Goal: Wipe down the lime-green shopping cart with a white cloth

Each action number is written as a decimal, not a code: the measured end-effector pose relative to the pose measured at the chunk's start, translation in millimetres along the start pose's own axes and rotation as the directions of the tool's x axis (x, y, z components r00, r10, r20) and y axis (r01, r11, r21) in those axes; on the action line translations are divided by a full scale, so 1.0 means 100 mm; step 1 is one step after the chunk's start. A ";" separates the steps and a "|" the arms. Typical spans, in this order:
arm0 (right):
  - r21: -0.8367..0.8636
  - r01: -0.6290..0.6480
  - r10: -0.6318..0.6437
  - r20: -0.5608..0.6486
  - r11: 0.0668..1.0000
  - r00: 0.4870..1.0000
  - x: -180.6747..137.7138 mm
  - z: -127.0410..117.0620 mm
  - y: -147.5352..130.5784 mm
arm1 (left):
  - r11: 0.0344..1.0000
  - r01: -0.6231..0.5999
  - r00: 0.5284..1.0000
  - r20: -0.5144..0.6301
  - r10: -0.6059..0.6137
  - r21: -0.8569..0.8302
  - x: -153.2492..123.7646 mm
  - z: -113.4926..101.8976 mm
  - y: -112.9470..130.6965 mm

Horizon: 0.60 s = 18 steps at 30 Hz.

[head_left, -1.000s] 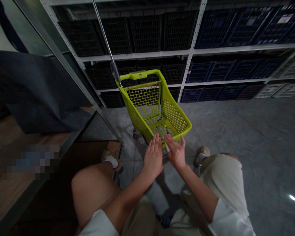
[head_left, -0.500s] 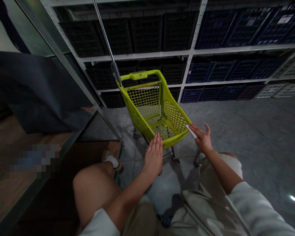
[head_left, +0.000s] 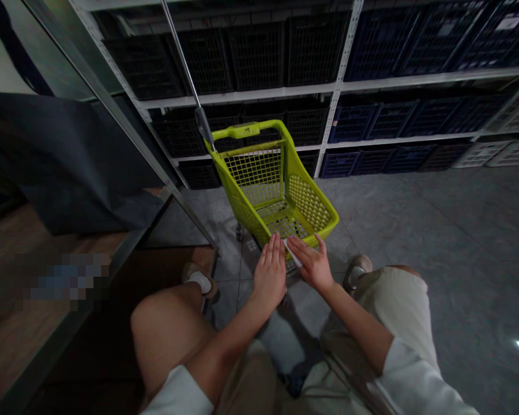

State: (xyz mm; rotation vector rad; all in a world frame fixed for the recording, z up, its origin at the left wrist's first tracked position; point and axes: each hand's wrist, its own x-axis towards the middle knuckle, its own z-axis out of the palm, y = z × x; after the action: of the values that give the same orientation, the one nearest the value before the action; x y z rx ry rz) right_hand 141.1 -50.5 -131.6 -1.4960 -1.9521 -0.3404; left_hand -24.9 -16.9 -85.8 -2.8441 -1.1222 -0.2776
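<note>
A small lime-green shopping cart stands on the grey floor in front of me, its basket holding nothing. My left hand lies flat with fingers stretched out against the cart's near rim. My right hand presses a small white wipe onto that front rim, fingers over it. Both hands sit side by side at the cart's front edge. My bare knees and light shorts show below.
Metal shelving with black and blue plastic crates runs along the back. A slanted metal frame and a dark cloth stand at the left over a wooden surface. A thin metal pole rises beside the cart handle.
My right hand, with the white wipe, went out along the cart's right rim and has come back to the front edge beside my left hand. My left hand has stayed put.
</note>
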 end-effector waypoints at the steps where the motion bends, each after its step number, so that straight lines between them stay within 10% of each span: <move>1: -0.013 0.028 -0.027 0.023 1.000 0.999 -0.04 -0.05 0.16 | 1.000 0.001 1.000 0.000 -0.001 0.011 0.00 0.00 0.00; 9: -0.124 -0.180 0.166 -0.117 0.976 0.979 -0.28 -0.32 1.26 | 0.999 -0.019 0.999 0.035 0.018 0.033 0.01 0.01 0.03; 18: -0.012 -0.147 0.145 -0.087 0.989 0.986 0.00 0.11 -0.15 | 1.000 -0.011 1.000 -0.009 0.011 -0.007 0.00 0.03 0.02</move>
State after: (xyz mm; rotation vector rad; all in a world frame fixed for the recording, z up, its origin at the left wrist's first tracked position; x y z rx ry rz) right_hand 123.6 -49.5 -137.0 -1.5998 -1.7654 -0.3535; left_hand -23.4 -18.1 -89.1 -2.8517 -1.1053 -0.2938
